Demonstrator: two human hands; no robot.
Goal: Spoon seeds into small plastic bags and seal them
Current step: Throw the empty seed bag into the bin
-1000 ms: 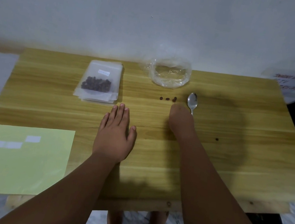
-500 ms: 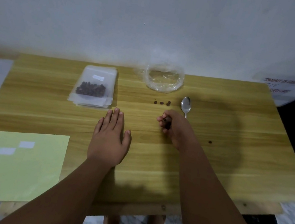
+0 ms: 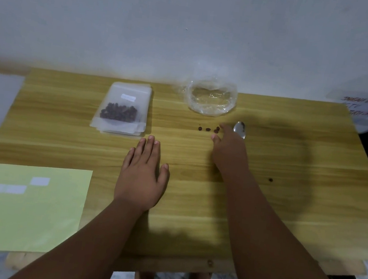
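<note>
The right forefinger [image 3: 223,127] is stretched forward, its tip at the rightmost of the loose seeds [image 3: 208,129] on the wooden table [image 3: 285,209]. The thumb [image 3: 214,138] is parted from it, with nothing pinched between them. The other fingers are hidden under the back of the right hand [image 3: 229,152], which also covers the handle of the spoon [image 3: 239,128], so only the bowl shows just beside the knuckles. The forearm runs back and to the right, toward the near edge. Half a second ago these fingertips were bunched together short of the seeds; the hand has since opened and reached up to them. The left hand [image 3: 143,173] lies flat, palm down, with fingers straight and close and the thumb out to the side, just as before. Beyond its fingertips a filled seed bag [image 3: 122,108] rests on a stack of small bags. A crumpled clear plastic wrapper [image 3: 211,98] sits behind the loose seeds, one stray seed [image 3: 270,180] lies well to the right, and a yellow label sheet [image 3: 29,217] lies at the near left.
</note>
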